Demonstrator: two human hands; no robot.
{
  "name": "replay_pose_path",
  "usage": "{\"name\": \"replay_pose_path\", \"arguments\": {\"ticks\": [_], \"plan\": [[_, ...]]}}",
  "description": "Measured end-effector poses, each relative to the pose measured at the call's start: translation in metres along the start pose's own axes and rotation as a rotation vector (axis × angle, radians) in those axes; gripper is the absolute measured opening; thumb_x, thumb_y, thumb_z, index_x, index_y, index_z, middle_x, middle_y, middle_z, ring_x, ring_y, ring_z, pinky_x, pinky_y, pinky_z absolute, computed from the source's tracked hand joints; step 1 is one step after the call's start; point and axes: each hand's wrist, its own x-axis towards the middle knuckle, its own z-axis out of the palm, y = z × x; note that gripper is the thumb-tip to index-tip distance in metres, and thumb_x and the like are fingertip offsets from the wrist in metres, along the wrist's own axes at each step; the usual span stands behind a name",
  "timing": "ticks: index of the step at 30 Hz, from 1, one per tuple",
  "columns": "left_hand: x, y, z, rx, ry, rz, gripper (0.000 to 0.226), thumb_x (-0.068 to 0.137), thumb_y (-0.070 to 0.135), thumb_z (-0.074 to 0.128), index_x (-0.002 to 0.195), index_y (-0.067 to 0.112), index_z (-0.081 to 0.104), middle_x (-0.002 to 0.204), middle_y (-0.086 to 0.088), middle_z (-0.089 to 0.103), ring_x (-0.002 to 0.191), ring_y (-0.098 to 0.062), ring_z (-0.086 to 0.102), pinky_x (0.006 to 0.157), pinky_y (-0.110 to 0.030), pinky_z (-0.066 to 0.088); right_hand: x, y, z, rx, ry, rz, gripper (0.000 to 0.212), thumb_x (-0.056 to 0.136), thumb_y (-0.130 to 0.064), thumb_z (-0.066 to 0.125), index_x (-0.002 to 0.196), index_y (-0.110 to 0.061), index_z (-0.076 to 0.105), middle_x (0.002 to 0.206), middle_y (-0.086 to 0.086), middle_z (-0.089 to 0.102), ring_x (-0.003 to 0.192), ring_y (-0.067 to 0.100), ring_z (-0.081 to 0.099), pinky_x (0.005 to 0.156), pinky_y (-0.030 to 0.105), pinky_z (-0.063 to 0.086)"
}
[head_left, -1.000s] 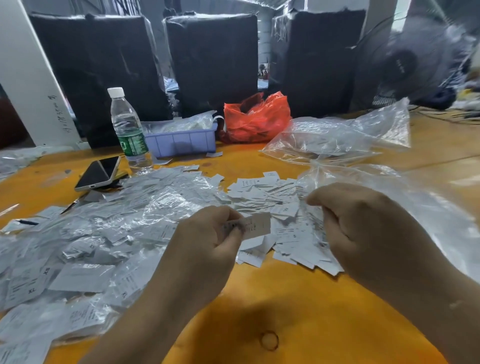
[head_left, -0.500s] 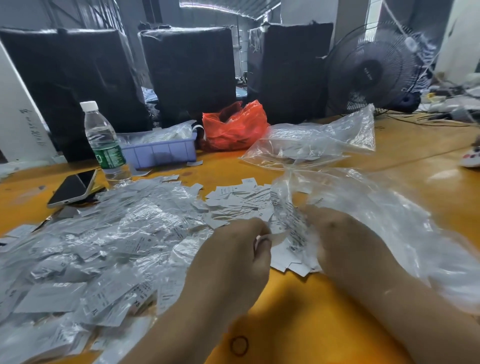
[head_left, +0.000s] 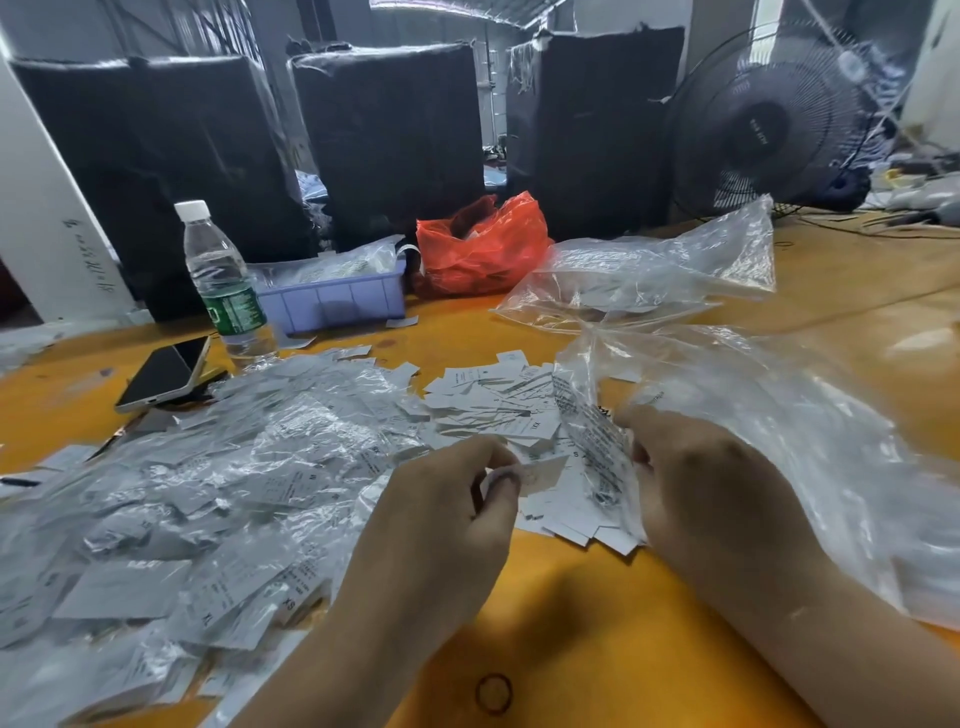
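Up comes a small clear bag (head_left: 592, 452) in the right hand (head_left: 711, 499), which a second ago had nothing lifted; its fingers curl on the bag's right side and stand it on edge. Now the left hand (head_left: 441, 514) pinches a paper tag (head_left: 543, 473) between thumb and forefinger, tip just beside the bag. Both hover over the near end of the loose tag pile (head_left: 488, 395) in the middle of the table (head_left: 571, 649). A heap of bagged tags (head_left: 208, 493) spreads along the left edge, with bottle (head_left: 221, 275) and phone (head_left: 166, 371) toward the far left corner

Water bottle (head_left: 223, 280) just beside phone (head_left: 166, 371) — blue bin (head_left: 332, 304), red bag (head_left: 483, 249) and black fan (head_left: 769, 119) further back
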Motion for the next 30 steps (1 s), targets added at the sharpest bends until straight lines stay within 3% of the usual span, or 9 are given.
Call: {"name": "replay_pose_path", "arguments": {"ticks": [3,5,7,10,15,20,24,27,30], "plan": [[0.000,-0.001,-0.002,0.012,0.015,-0.025,0.017,0.093,0.024,0.057,0.080,0.033,0.064,0.062,0.002,0.058,0.043,-0.007,0.039,0.043,-0.022,0.029,-0.001,-0.002,-0.002,0.138,0.164,-0.103,0.039,0.073,0.009,0.075,0.107,-0.008,0.069,0.073,0.005,0.067,0.063,0.023,0.062,0.054,0.033,0.056],[0.000,-0.001,-0.005,0.022,0.032,-0.036,0.016,0.093,0.025,0.058,0.080,0.032,0.065,0.064,0.004,0.059,0.045,-0.007,0.042,0.043,-0.022,0.031,0.001,-0.007,-0.006,0.321,0.217,-0.131,0.047,0.076,0.004,0.076,0.118,-0.012,0.063,0.078,-0.006,0.065,0.065,0.009,0.060,0.058,0.016,0.051],[0.001,-0.002,-0.010,0.028,0.061,-0.047,0.015,0.093,0.026,0.058,0.082,0.033,0.064,0.065,0.008,0.060,0.044,-0.007,0.044,0.042,-0.021,0.032,0.005,-0.018,-0.012,0.575,0.227,-0.093,0.046,0.079,-0.002,0.076,0.118,-0.020,0.059,0.075,-0.011,0.065,0.071,0.007,0.063,0.062,0.014,0.052],[0.006,-0.007,-0.026,0.041,0.110,-0.070,0.008,0.095,0.030,0.056,0.097,0.037,0.061,0.064,0.015,0.062,0.041,-0.007,0.046,0.037,-0.021,0.031,0.023,-0.041,-0.019,1.027,0.104,0.041,0.041,0.081,-0.005,0.075,0.112,-0.027,0.059,0.078,-0.004,0.070,0.069,0.007,0.067,0.062,0.017,0.053],[0.010,-0.023,-0.056,0.034,0.211,-0.121,0.030,0.095,0.025,0.052,0.113,0.050,0.051,0.050,0.008,0.049,0.042,-0.007,0.041,0.041,-0.027,0.032,0.062,-0.084,-0.012,1.511,-0.204,0.131,0.049,0.074,-0.006,0.077,0.115,-0.022,0.055,0.071,0.001,0.069,0.062,0.014,0.064,0.057,0.026,0.052],[0.008,-0.037,-0.059,-0.166,0.155,-0.229,0.024,0.087,0.024,0.047,0.083,0.031,0.070,0.062,0.011,0.061,0.052,-0.001,0.050,0.048,-0.019,0.038,0.083,-0.110,0.010,1.634,-0.336,0.131,0.045,0.063,-0.014,0.076,0.106,-0.015,0.061,0.071,0.006,0.068,0.056,0.015,0.061,0.050,0.025,0.048],[0.011,-0.036,-0.054,-0.384,0.155,-0.376,0.038,0.096,0.040,0.040,0.074,0.046,0.071,0.065,0.004,0.064,0.056,0.000,0.057,0.055,-0.021,0.047,0.082,-0.104,0.023,1.681,-0.339,0.186,0.037,0.057,-0.018,0.077,0.092,-0.016,0.068,0.073,0.008,0.069,0.060,0.015,0.064,0.048,0.022,0.050],[0.009,-0.035,-0.052,-0.568,0.072,-0.367,0.055,0.085,0.071,0.030,0.079,0.037,0.074,0.067,0.005,0.067,0.061,-0.007,0.058,0.062,-0.030,0.046,0.079,-0.093,0.026,1.623,-0.298,0.171,0.032,0.057,-0.020,0.077,0.089,-0.019,0.069,0.073,0.008,0.069,0.059,0.016,0.063,0.049,0.021,0.049],[0.010,-0.035,-0.051,-0.563,0.030,-0.354,0.045,0.081,0.064,0.044,0.078,0.033,0.075,0.069,0.006,0.068,0.061,-0.006,0.056,0.064,-0.031,0.044,0.079,-0.088,0.027,1.590,-0.280,0.154,0.032,0.061,-0.018,0.075,0.092,-0.016,0.067,0.071,0.007,0.068,0.055,0.016,0.061,0.049,0.023,0.049]]}}
